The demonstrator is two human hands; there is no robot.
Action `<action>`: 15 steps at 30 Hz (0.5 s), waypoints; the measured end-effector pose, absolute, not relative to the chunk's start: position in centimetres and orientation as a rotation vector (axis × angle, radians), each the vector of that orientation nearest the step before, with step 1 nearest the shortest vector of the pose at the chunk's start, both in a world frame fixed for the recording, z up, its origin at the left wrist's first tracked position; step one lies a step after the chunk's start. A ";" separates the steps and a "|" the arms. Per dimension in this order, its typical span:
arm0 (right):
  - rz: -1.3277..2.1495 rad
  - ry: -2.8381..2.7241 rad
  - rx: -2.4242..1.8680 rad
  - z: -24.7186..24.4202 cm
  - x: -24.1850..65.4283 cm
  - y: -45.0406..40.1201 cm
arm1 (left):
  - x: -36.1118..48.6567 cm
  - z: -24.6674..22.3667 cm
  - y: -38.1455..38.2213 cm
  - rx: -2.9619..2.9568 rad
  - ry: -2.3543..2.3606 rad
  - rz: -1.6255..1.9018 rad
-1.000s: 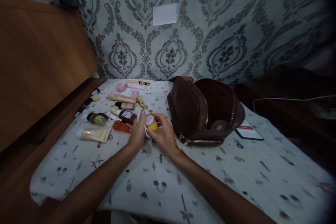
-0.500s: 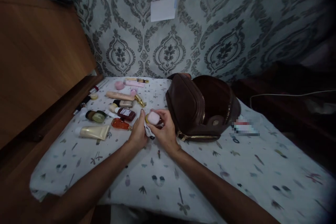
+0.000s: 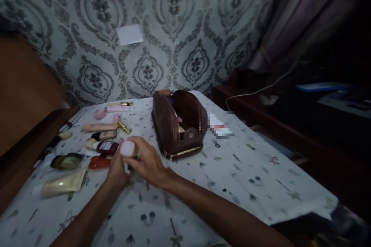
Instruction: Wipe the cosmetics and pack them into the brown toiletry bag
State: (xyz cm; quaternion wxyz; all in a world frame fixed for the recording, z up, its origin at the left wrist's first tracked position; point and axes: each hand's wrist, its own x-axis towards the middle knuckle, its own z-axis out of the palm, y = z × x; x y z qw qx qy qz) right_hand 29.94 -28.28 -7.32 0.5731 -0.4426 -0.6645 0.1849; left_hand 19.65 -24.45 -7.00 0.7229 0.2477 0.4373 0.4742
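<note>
My right hand (image 3: 149, 164) grips a small rounded item with a pale pink top (image 3: 128, 149) between thumb and fingers. Beside it, my left hand (image 3: 117, 171) is closed on a small white piece (image 3: 126, 168), mostly hidden behind the fingers; its kind cannot be made out. An orange-red bottle (image 3: 99, 163) and a dark red bottle with a white label (image 3: 107, 147) lie just left of my left hand. To the right of my hands, a brown cosmetic bag (image 3: 165, 123) stands unzipped, with a few items visible inside.
Left on the patterned cloth (image 3: 203, 197) lie a cream tube (image 3: 62, 184), a green-and-dark container (image 3: 66, 161), a peach tube (image 3: 98, 127), a gold lipstick (image 3: 124, 126) and a pink sponge (image 3: 99, 114). A blurred packet (image 3: 218, 125) is right of the bag. A wooden panel (image 3: 26, 77) borders the left.
The camera view has swung to the right, so everything sits further left. My hands still hold the pink-topped item together. More of the bag's inside shows.
</note>
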 end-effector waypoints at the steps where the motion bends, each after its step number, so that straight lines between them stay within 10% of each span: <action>1: 0.422 -1.551 -0.999 -6.8 30.3 -28.5 | 19.6 -7.0 -24.6 0.573 0.959 1.045; 15: 0.075 -1.491 -1.221 5.6 45.8 -30.5 | 20.1 -7.7 -24.7 0.799 0.872 0.897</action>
